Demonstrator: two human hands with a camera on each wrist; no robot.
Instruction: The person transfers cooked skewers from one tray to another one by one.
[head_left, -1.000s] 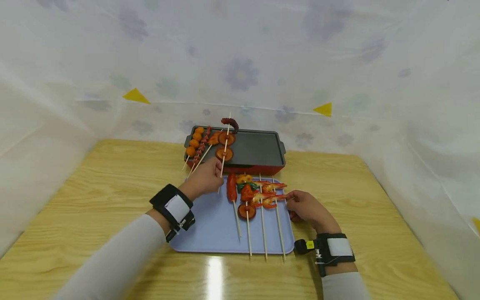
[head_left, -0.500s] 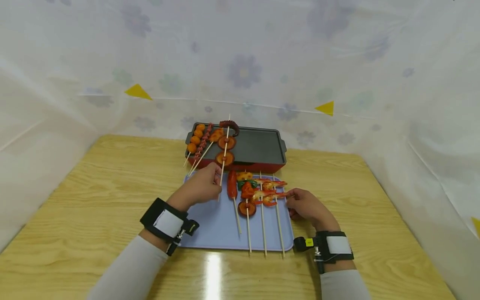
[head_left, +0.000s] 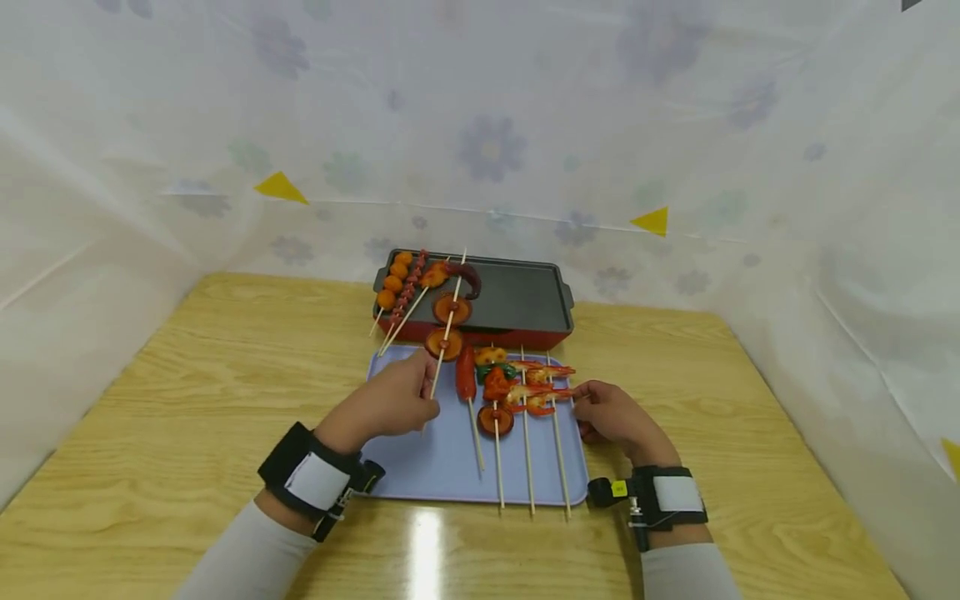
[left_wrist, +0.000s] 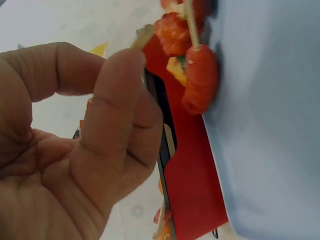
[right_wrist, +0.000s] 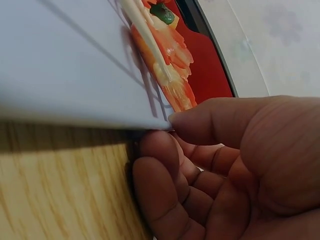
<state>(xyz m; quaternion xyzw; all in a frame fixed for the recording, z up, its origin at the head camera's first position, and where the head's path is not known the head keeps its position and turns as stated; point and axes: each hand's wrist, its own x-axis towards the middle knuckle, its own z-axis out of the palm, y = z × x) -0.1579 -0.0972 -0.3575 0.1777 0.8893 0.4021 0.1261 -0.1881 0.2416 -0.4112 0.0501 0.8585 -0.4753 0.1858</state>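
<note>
My left hand (head_left: pixel 386 396) pinches the stick of a skewer (head_left: pixel 444 344) with a curled tentacle at its tip and two round brown slices. It slants above the lilac tray (head_left: pixel 397 467) and the front edge of the grill (head_left: pixel 525 292). In the left wrist view, thumb and fingers meet on the stick's end, and most of the skewer is hidden. My right hand (head_left: pixel 615 417) holds the tray's right edge, thumb above and fingers below in the right wrist view. Beside it lie two shrimp skewers (head_left: pixel 536 392). A sausage skewer (head_left: pixel 466 372) and a mixed skewer (head_left: pixel 495 385) lie left of them.
On the grill's left side lie a skewer of orange balls (head_left: pixel 393 283), a thin red skewer (head_left: pixel 408 287) and an orange-brown one (head_left: pixel 435 275). The wooden table (head_left: pixel 187 400) spreads around the tray. A patterned white sheet (head_left: pixel 487 100) hangs behind.
My left hand has drawn the tentacle skewer back toward me and slightly left, off the grill's middle and over the tray. My right hand stays at the tray's edge.
</note>
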